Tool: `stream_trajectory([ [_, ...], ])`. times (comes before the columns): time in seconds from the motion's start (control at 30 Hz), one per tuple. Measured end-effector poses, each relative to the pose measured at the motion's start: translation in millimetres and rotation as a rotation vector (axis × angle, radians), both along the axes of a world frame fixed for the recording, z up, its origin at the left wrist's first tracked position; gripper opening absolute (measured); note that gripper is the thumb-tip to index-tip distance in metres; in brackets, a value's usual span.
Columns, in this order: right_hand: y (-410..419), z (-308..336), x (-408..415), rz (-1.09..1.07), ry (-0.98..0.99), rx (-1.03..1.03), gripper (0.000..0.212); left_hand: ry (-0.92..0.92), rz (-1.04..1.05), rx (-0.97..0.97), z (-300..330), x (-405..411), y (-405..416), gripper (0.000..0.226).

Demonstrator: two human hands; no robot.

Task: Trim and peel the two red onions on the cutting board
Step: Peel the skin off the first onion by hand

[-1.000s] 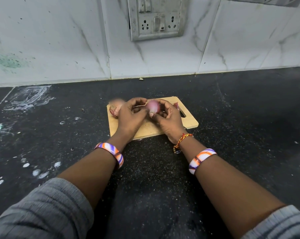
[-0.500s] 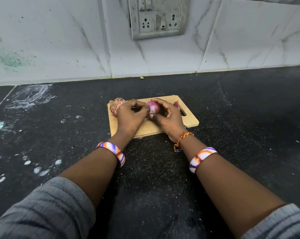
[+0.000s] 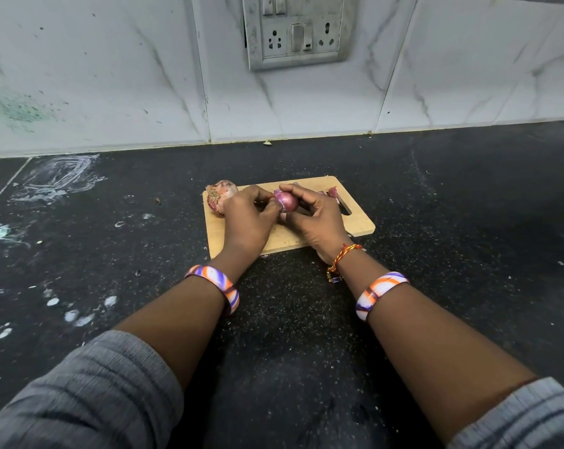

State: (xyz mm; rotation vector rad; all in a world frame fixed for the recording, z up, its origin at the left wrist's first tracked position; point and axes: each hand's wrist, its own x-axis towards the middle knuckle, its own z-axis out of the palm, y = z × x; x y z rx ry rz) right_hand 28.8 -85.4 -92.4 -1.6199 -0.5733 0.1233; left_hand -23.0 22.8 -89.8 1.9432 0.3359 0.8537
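Over the last second little has shifted in the head view: both hands have stayed above the pale rectangular wooden cutting board with the same bulb between them, and only the fingertips have reworked their hold, so that a bit more bare flesh shows. The right hand cups the small glossy purple-red onion, fingers curled over its top and thumb beneath, holding it just off the board near the middle. The left hand has its fingers bent in, thumb and forefinger nipping at the skin on the bulb's left end. The second bulb, a papery brown-pink onion, sits untouched at the board's far left corner, just beside the left knuckles; it looks unpeeled. A few purple skin scraps lie by the far right edge of the board. The board rests on a black speckled stone surface, below white marble-look wall tiles and a steel switch-and-socket plate. The step in hand seems to be stripping the last dry layer. To do it well, the right hand should grip firmly but without bruising and turn the bulb towards the left fingers, while the left catches a loose edge at the trimmed end and pulls along the bulb's length, not across, so the skin comes off in one strip. Working low over the board should let the peelings fall there
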Motion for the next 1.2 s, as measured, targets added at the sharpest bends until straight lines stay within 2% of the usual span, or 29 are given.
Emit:
stream_trajectory([
  [0.27, -2.6, 2.2, -2.6, 0.047, 0.032, 0.001, 0.048, 0.07, 0.102, 0.07, -1.0, 1.7, 1.0, 0.012],
  [0.5, -0.4, 5.9, -4.7, -0.005, 0.104, 0.055, 0.046, 0.066, 0.104, -0.114, -0.4, 4.9, 5.1, 0.005],
  [0.67, 0.9, 5.9, -3.3, -0.037, 0.132, 0.089, 0.043, -0.002, -0.016, -0.289, -1.7, 5.3, 7.2, 0.009],
  [0.77, 1.2, 6.4, -3.7, -0.034, 0.146, 0.096, 0.043, 0.004, -0.089, -0.231, -2.0, 5.3, 4.8, 0.012],
  [0.93, 0.1, 4.7, -3.4, -0.001, 0.151, 0.082, 0.049, 0.019, -0.078, -0.098, -2.5, 4.7, 4.7, 0.005],
  [1.03, 0.4, 5.8, -3.8, -0.006, 0.097, 0.03, 0.046, 0.044, -0.084, -0.099, -4.0, 7.0, 7.5, 0.006],
  [1.2, -0.1, 6.9, -3.8, 0.026, 0.112, 0.067, 0.035, 0.07, -0.01, -0.111, -6.6, 8.7, 8.0, 0.01],
])
